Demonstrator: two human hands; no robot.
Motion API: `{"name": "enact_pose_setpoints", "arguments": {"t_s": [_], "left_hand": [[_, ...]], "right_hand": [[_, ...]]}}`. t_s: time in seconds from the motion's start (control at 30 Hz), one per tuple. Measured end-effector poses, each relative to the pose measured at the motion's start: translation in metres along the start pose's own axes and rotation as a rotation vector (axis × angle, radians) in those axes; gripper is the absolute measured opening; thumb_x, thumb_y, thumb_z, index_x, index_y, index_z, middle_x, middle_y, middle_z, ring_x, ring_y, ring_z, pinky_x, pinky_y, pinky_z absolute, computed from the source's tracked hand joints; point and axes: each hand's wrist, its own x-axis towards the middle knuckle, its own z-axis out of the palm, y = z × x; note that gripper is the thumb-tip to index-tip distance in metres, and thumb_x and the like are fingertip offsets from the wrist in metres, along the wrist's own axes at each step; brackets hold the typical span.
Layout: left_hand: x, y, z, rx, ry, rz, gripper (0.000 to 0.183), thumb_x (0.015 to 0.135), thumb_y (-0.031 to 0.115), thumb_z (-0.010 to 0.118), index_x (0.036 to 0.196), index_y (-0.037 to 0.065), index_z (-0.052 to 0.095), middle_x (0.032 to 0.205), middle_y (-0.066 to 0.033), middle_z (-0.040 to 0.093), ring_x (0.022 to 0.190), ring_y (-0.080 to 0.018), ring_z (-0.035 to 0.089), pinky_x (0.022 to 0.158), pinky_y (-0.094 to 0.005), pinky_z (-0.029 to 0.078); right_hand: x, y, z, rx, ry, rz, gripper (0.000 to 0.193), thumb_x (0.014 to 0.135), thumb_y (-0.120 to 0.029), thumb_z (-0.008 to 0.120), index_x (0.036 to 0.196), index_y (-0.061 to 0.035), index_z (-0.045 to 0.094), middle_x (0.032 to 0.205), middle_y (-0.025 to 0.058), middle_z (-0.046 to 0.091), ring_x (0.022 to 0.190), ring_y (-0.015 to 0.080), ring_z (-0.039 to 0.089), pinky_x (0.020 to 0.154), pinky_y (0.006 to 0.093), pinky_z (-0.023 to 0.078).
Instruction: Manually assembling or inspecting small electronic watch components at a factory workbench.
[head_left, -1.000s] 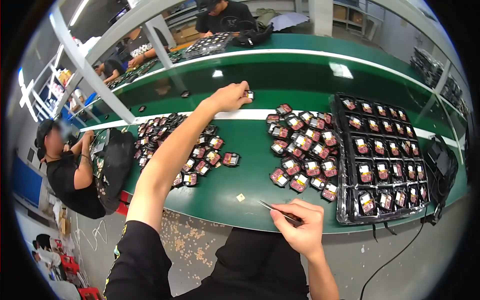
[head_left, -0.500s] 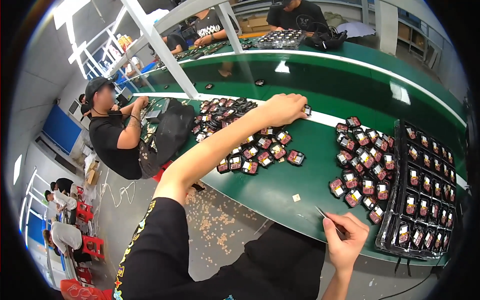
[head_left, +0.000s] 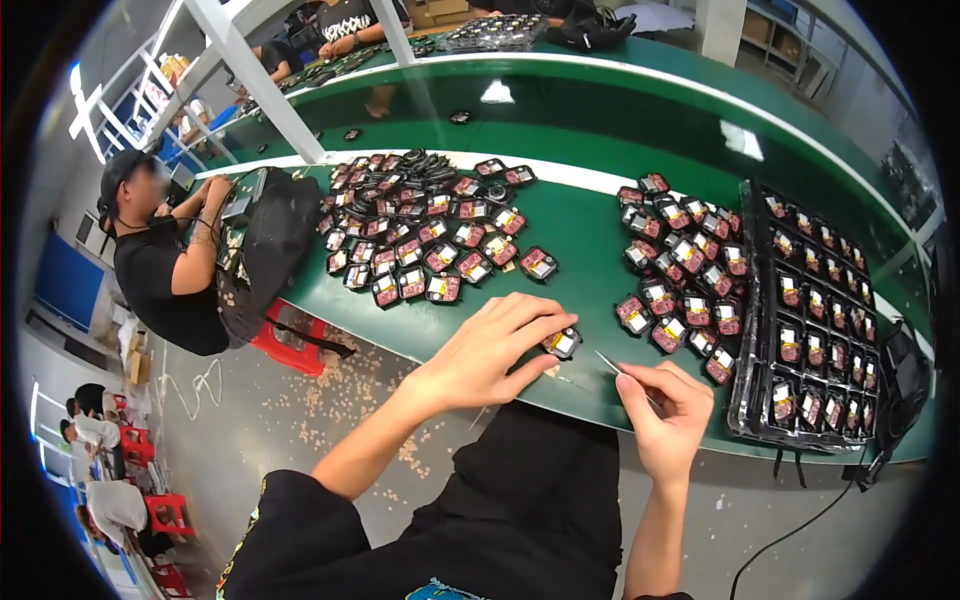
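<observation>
My left hand (head_left: 488, 352) grips a small black electronic module (head_left: 564, 345) by its edge, low over the near edge of the green bench (head_left: 400, 325). Its upper face has a pale label. Thumb and fingers are closed on the casing's left side. Just to the right, my right hand (head_left: 665, 412) pinches metal tweezers (head_left: 607, 362), their tip pointing at the module and a little apart from it. A small beige piece (head_left: 553, 371) lies below the module, partly covered by my thumb.
A heap of similar modules (head_left: 437, 230) with reddish boards lies at left, another group (head_left: 690, 255) at right. Beside that stands a black compartment tray (head_left: 748, 330) filled with modules. Behind runs a green conveyor (head_left: 620, 120). A co-worker (head_left: 180, 260) sits at left; a black bag (head_left: 903, 375) is far right.
My left hand has come back from the bench's far edge to the near edge, bringing a module beside the tweezers. The view has shifted; my right hand still holds the tweezers.
</observation>
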Motion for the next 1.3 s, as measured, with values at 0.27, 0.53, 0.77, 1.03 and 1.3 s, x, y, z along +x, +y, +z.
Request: {"name": "enact_pose_setpoints", "arguments": {"t_s": [0.27, 0.53, 0.77, 1.03, 1.3], "left_hand": [[-0.017, -0.009, 0.021, -0.237, 0.164, 0.044, 0.024, 0.092, 0.016, 0.084, 0.113, 0.006, 0.078, 0.126, -0.0077, 0.074, 0.117, -0.029, 0.069, 0.1, -0.041, 0.058], [-0.023, -0.008, 0.019, -0.332, 0.197, -0.02, 0.021, 0.091, 0.013, 0.084, 0.107, 0.0, 0.08, 0.126, -0.0132, 0.077, 0.107, -0.0337, 0.077, 0.096, -0.0444, 0.061], [-0.02, -0.012, 0.021, -0.331, 0.258, 0.02, 0.016, 0.089, 0.012, 0.084, 0.099, 0.0, 0.077, 0.112, -0.0099, 0.074, 0.103, -0.0323, 0.074, 0.09, -0.0439, 0.059], [-0.025, -0.01, 0.02, -0.421, 0.261, 0.028, 0.015, 0.084, 0.01, 0.083, 0.093, 0.0, 0.076, 0.103, -0.0107, 0.071, 0.098, -0.0331, 0.073, 0.085, -0.0437, 0.058], [-0.024, -0.012, 0.021, -0.461, 0.201, -0.039, 0.008, 0.098, 0.007, 0.074, 0.101, 0.0, 0.073, 0.113, -0.0083, 0.07, 0.106, -0.0307, 0.072, 0.087, -0.0432, 0.058]], "right_hand": [[-0.01, 0.032, -0.006, 0.055, 0.036, -0.031, 0.01, 0.096, 0.002, 0.08, 0.104, 0.0067, 0.081, 0.084, -0.0017, 0.062, 0.074, 0.0059, 0.055, 0.064, 0.0224, 0.039], [0.007, 0.074, -0.01, 0.045, 0.037, -0.034, 0.013, 0.101, -0.01, 0.077, 0.099, 0.0024, 0.079, 0.071, -0.0045, 0.06, 0.06, 0.0022, 0.045, 0.055, 0.0214, 0.028], [0.022, 0.09, -0.02, 0.015, -0.003, -0.076, 0.013, 0.102, -0.008, 0.075, 0.098, 0.0033, 0.079, 0.073, -0.002, 0.063, 0.061, 0.0035, 0.05, 0.056, 0.0218, 0.032], [-0.011, 0.002, -0.006, -0.209, 0.006, 0.004, 0.019, 0.099, -0.008, 0.077, 0.108, 0.0077, 0.083, 0.089, 0.0091, 0.076, 0.081, 0.0178, 0.066, 0.073, 0.0343, 0.055], [-0.006, -0.009, -0.008, -0.295, -0.034, 0.078, 0.02, 0.1, -0.012, 0.078, 0.107, 0.0056, 0.083, 0.093, 0.013, 0.082, 0.083, 0.0189, 0.068, 0.081, 0.0326, 0.057]]}}
